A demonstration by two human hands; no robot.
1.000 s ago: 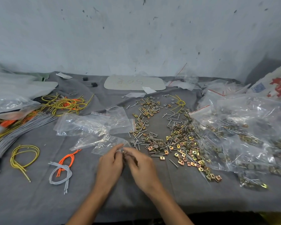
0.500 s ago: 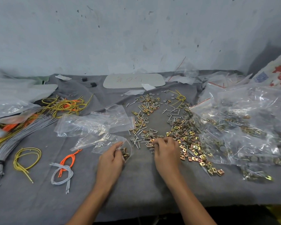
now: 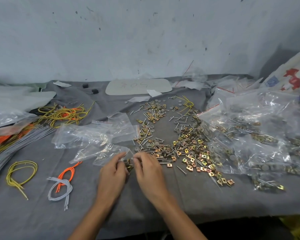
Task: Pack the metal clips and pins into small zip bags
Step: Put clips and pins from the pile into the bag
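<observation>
Bagging is going on near the front of the grey cloth (image 3: 197,196). The left hand (image 3: 112,172) is pinching the near end of a small zip bag (image 3: 111,153), likely keeping the mouth facing the other hand for feeding. The right hand (image 3: 148,170) is sitting right against it, fingertips bunching at the same spot. I cannot tell whether they are clamping parts or the bag edge. A few brass clips (image 3: 128,165) are showing through the plastic between the two hands.

The loose pile of clips and pins (image 3: 189,148) is lying just right of the right hand, probably kept near for short reaches. Empty zip bags (image 3: 93,134) are lying just behind the left hand, touching the held bag, handy for the next pick. Filled bags (image 3: 258,135) are heaping at far right, well apart from the hands.

Off to the left, a yellow cord loop (image 3: 21,172), an orange cord (image 3: 68,172) and grey cords (image 3: 59,187) are lying clear of the work. Nothing is blocking the path from pile to bag. The risk, by my judgement, is thin pins snagging on the lip or slipping out of the bag.
</observation>
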